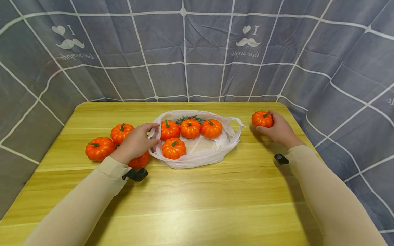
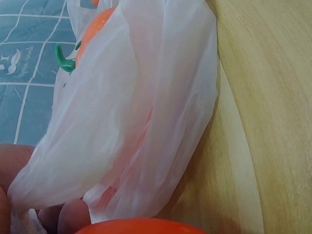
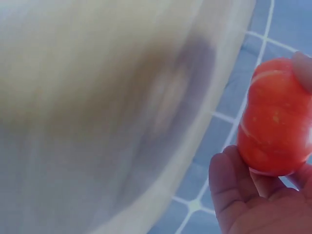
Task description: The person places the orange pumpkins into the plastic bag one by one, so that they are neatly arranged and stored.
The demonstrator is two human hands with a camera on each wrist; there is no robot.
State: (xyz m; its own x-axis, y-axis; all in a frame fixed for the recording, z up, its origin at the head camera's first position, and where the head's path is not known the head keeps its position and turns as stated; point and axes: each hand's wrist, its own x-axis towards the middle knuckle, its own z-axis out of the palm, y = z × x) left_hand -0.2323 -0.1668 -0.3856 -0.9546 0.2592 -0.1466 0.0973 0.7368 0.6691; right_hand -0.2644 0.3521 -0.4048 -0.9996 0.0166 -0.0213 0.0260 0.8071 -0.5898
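My right hand (image 1: 280,130) grips a small orange pumpkin (image 1: 261,119) with a green stem, to the right of the bag. In the right wrist view the pumpkin (image 3: 274,119) sits between thumb and fingers, raised off the table. My left hand (image 1: 136,141) pinches the left edge of a white plastic bag (image 1: 203,162). Bunched bag film (image 2: 78,161) shows between its fingers in the left wrist view. Several pumpkins (image 1: 190,128) lie inside the bag's wide mouth. Left of the bag are three more pumpkins (image 1: 100,149), one partly hidden under my left wrist.
A wooden table (image 1: 197,212) carries everything. Dark green leaf shapes (image 1: 184,118) show at the bag's back side. Grey checked curtains (image 1: 203,41) enclose the back and sides. One bag handle (image 1: 238,123) points right.
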